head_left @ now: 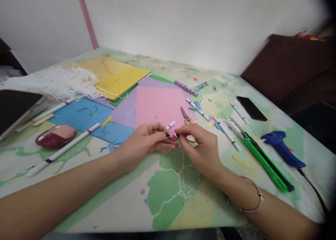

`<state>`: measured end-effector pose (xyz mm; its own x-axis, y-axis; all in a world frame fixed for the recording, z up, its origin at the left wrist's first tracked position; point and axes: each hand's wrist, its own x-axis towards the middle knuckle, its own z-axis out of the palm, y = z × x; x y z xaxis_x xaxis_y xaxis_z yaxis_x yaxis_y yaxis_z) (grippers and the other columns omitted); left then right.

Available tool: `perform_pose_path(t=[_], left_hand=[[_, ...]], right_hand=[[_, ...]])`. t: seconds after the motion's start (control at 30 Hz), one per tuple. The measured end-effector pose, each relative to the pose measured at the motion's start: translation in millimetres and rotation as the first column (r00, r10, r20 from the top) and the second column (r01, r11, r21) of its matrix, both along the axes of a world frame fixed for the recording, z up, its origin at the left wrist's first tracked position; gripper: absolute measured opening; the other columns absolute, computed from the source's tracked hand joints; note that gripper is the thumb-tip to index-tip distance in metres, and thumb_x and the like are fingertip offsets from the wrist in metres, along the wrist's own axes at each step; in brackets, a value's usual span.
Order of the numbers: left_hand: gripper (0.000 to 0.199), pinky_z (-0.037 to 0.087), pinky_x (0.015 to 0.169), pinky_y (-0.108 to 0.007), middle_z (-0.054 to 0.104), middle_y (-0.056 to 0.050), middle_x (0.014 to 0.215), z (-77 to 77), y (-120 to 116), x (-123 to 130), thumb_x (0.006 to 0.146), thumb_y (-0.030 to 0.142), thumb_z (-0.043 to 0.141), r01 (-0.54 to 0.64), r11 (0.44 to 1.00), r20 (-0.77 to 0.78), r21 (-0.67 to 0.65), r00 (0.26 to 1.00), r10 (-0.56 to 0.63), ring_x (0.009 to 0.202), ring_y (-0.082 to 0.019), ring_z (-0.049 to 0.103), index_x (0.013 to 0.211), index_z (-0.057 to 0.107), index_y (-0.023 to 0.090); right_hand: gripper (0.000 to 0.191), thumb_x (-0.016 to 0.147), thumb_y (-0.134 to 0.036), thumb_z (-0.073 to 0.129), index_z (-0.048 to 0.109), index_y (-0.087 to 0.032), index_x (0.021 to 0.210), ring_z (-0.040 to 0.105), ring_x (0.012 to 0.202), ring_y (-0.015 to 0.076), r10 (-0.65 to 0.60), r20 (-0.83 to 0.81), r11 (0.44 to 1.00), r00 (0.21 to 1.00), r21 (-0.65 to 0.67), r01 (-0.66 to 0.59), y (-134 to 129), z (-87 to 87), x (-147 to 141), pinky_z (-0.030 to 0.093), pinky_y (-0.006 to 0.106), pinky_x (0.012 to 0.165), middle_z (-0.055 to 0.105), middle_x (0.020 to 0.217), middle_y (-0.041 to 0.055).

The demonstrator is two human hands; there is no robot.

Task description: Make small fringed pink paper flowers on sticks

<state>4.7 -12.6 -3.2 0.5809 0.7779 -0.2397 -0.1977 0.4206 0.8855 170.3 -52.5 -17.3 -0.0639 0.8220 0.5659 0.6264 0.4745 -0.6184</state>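
A small pink foam cut-out (172, 133) is pinched between my two hands above the table. My left hand (151, 139) closes on its left side with thumb and fingers. On its right side my right hand (198, 142) pinches the edge. Its exact shape is partly hidden by my fingers. Just behind my right hand lie scissors (187, 117) with their blades pointing away, their handles partly covered. A pink foam sheet (160, 105) rests on a purple sheet (124, 110) beyond my hands. A white marker (171, 125) shows its end behind my left fingers.
At the right lie a green box cutter (267, 163) with its blade out, a blue glue gun (285, 149) with a cord, and a black phone (251, 108). Leftward are white string (68, 80), yellow sheets (115, 73), blue sheets (86, 115), a maroon case (56, 136) and a long marker (65, 149).
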Motion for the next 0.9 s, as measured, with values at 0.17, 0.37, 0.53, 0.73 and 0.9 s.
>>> perform_pose_path(t=[0.17,0.37,0.53,0.73,0.9], left_hand=[[0.004,0.05,0.077,-0.028,0.068,-0.004,0.076,-1.0,4,-4,0.077,0.017,0.06,-0.046,0.995,-0.049,0.085,0.998,0.05,0.075,-0.014,0.064,0.076,0.059,0.014],[0.005,0.047,0.067,-0.021,0.064,-0.002,0.071,-1.5,4,-5,0.079,0.017,0.058,-0.033,0.978,-0.106,0.207,0.993,0.056,0.069,-0.011,0.059,0.074,0.059,0.014],[0.008,0.045,0.064,-0.022,0.064,-0.001,0.071,4.2,1,-4,0.078,0.02,0.06,0.014,0.955,-0.218,0.295,0.974,0.053,0.066,-0.011,0.058,0.073,0.061,0.015],[0.008,0.044,0.063,-0.022,0.064,0.0,0.07,3.9,2,-5,0.076,0.022,0.061,0.053,0.923,-0.292,0.382,0.954,0.066,0.066,-0.012,0.058,0.073,0.062,0.015],[0.006,0.045,0.063,-0.023,0.063,0.0,0.067,4.1,3,-5,0.076,0.019,0.06,0.032,0.921,-0.301,0.388,0.949,0.094,0.063,-0.011,0.058,0.072,0.062,0.016]], right_hand=[[0.016,0.079,-0.01,0.055,0.066,-0.019,0.086,0.062,0.075,0.0149,-0.089,-0.159,0.989,0.983,-0.133,0.068,5,0.8,9,0.05,0.03,0.071,0.067,0.084,0.0032],[0.013,0.076,-0.016,0.06,0.065,-0.017,0.088,0.063,0.075,0.0141,0.032,-0.373,0.935,0.927,-0.316,-0.159,5,3.5,5,0.053,0.029,0.07,0.066,0.084,0.004],[0.013,0.079,-0.019,0.059,0.065,-0.019,0.09,0.062,0.078,0.0143,0.141,-0.437,0.883,0.888,-0.351,-0.313,4,3.7,0,0.053,0.03,0.071,0.065,0.085,0.0038],[0.008,0.078,-0.019,0.059,0.064,-0.019,0.085,0.061,0.073,0.0125,0.135,-0.468,0.871,0.873,-0.363,-0.33,3,4.0,0,0.051,0.027,0.068,0.065,0.08,0.0022],[0.008,0.078,-0.02,0.058,0.064,-0.017,0.082,0.059,0.067,0.0124,0.061,-0.314,0.887,0.947,-0.419,-0.196,9,6.4,14,0.048,0.027,0.061,0.065,0.075,0.0024]])
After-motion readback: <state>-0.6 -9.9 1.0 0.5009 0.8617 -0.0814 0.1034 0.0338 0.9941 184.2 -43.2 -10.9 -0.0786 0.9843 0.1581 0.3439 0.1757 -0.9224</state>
